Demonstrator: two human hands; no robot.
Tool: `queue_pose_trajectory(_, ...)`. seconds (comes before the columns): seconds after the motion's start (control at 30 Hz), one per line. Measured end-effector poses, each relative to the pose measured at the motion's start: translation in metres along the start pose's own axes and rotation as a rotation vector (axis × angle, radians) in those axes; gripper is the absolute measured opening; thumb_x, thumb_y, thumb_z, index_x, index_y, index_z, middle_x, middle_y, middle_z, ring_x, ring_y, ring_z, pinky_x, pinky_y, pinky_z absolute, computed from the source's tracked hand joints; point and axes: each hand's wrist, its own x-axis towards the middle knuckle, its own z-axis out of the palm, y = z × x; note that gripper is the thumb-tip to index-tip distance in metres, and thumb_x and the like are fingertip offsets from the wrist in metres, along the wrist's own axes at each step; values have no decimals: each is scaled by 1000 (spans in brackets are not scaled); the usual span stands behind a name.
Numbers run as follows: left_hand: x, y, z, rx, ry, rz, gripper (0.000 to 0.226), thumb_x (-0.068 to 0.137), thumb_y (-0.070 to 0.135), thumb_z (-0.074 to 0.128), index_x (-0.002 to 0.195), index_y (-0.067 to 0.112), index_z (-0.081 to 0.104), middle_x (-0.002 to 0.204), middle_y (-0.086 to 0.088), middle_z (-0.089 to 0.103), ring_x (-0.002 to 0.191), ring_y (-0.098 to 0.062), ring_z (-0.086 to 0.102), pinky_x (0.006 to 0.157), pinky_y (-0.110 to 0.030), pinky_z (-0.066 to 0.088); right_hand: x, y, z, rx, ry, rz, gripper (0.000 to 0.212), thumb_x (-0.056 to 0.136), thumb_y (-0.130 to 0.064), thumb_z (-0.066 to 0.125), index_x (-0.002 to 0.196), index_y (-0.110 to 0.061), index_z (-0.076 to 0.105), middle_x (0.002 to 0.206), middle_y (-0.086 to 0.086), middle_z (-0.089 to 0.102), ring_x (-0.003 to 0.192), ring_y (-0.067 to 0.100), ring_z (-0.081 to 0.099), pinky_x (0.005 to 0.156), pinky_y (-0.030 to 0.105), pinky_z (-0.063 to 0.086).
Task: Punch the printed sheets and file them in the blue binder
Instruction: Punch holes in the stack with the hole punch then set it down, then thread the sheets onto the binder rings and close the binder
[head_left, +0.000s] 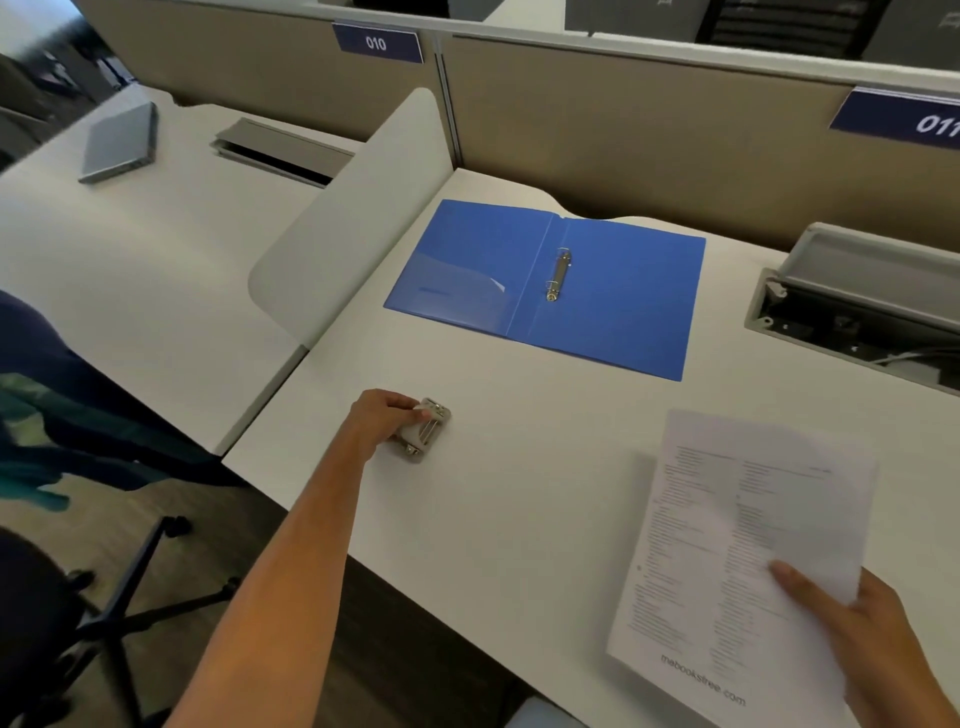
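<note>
The blue binder (613, 291) lies open and flat at the back of the white desk (519, 493), its metal ring mechanism (558, 275) along the spine. My left hand (382, 421) grips a small grey hole punch (426, 434) standing on the desk, in front of the binder's left side. My right hand (857, 629) holds the printed sheets (737, 551) at their lower right, thumb on top. The sheets are lifted over the desk's front right and look blurred.
A white rounded divider (353, 228) separates this desk from the left desk, where a grey closed laptop (122, 143) lies. An open cable tray (857, 306) sits at the right. A beige partition (649, 145) runs behind. An office chair (78, 597) stands at the lower left.
</note>
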Motion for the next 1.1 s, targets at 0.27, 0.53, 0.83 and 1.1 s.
queue_pose_trajectory(0.27, -4, 2, 2, 68, 38, 0, 29, 74, 29, 98, 98, 18, 85, 94, -10, 84, 90, -27, 82, 88, -48, 67, 8, 7, 6, 39, -62, 29, 25, 96, -9, 79, 120, -5, 75, 95, 7, 87, 85, 38, 83, 95, 52, 58)
queue_pose_trajectory(0.53, -28, 10, 7, 185, 168, 63, 51, 78, 41, 93, 121, 15, 78, 110, -7, 78, 104, -26, 74, 92, -39, 61, 2, 17, 6, 143, -79, 35, 25, 96, -6, 78, 121, -5, 76, 107, 14, 86, 96, 40, 82, 94, 57, 63)
queue_pose_trajectory(0.83, -209, 93, 74, -508, -285, 209, 76, 86, 76, 66, 134, 17, 71, 129, -9, 77, 119, -36, 73, 105, -59, 55, -19, -28, 18, 406, -357, -16, 38, 87, -6, 75, 124, -2, 74, 116, 24, 83, 101, 41, 82, 77, 46, 70)
queue_pose_trajectory(1.1, -293, 134, 127, -372, -238, 334, 20, 99, 16, 71, 118, 12, 76, 109, -12, 83, 103, -41, 78, 96, -62, 61, -34, -60, 16, 376, -459, -133, 30, 101, -8, 72, 131, -5, 74, 124, 20, 81, 112, 43, 79, 101, 64, 61)
